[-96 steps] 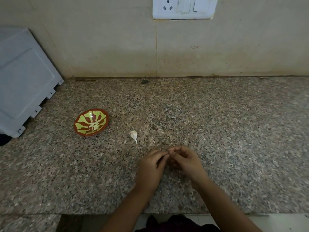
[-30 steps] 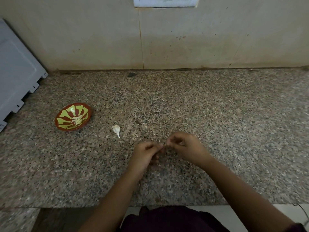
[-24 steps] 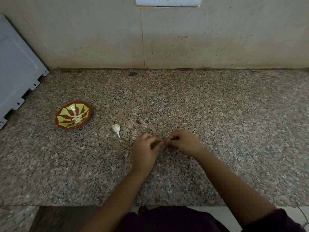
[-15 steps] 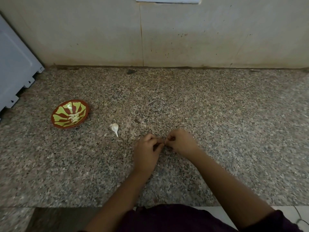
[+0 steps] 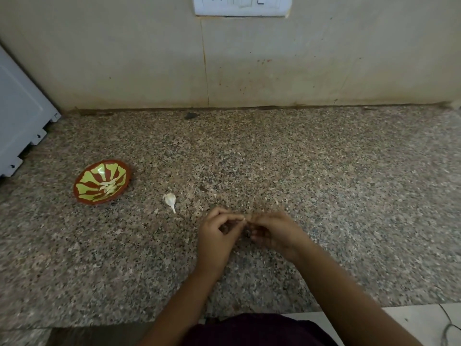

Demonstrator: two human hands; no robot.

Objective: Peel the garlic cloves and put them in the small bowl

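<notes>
Speckled granite counter. Left hand and right hand curled, fingertips together, pinching a pale bit. Loose clove at ten o'clock of them; bowl farther that way, with peeled cloves inside.

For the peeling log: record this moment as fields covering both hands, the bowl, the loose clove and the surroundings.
left hand: fingers curled, pinching a small pale piece at the fingertips
right hand: curled, pinching the same piece, mostly hidden
small bowl: on the counter, left of the hands, pale cloves inside
loose clove: on the counter between bowl and hands, touching neither
background: switch plate on wall, white appliance at far left
</notes>
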